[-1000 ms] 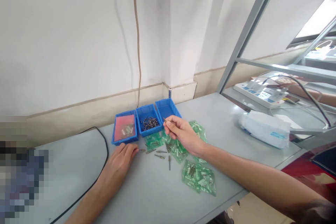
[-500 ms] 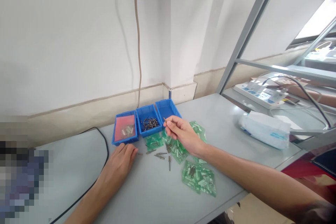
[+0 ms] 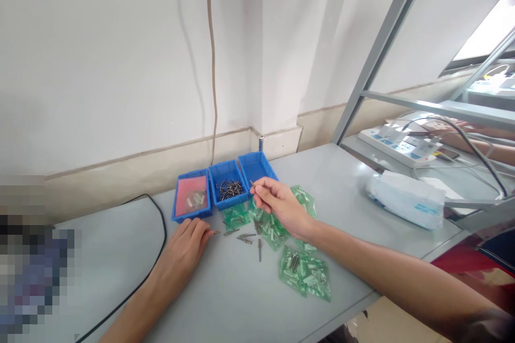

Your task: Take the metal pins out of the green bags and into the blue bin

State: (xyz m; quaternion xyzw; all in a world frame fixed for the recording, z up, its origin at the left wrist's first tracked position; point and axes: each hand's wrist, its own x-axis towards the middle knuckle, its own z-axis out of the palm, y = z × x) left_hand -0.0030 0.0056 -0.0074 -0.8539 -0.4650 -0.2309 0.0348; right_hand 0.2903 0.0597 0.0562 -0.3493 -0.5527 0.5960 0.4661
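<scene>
My right hand point(image 3: 279, 204) pinches a small thin metal pin point(image 3: 252, 184) near the front corner of the right blue bin point(image 3: 257, 163). My left hand point(image 3: 188, 238) rests on the table below the left bin, thumb and fingers closed on a small metal piece point(image 3: 216, 232) whose end sticks out. The middle blue bin point(image 3: 229, 201) holds a pile of dark metal pins point(image 3: 230, 189). In the left blue bin point(image 3: 173, 214) lies a pink sheet point(image 3: 189, 187) with a clear bag of small parts. Several loose metal pins point(image 3: 259, 250) lie on the table between my hands.
Green plastic bags of metal parts point(image 3: 304, 273) lie under and in front of my right forearm. A white package point(image 3: 406, 198) sits by the metal frame point(image 3: 376, 59) at right. A black cable point(image 3: 161, 214) crosses the table at left. Another person's arm shows far right.
My left hand's thumb and fingers have closed on the small metal piece that lay beside them, and its end is slightly raised. My right hand has hardly moved.
</scene>
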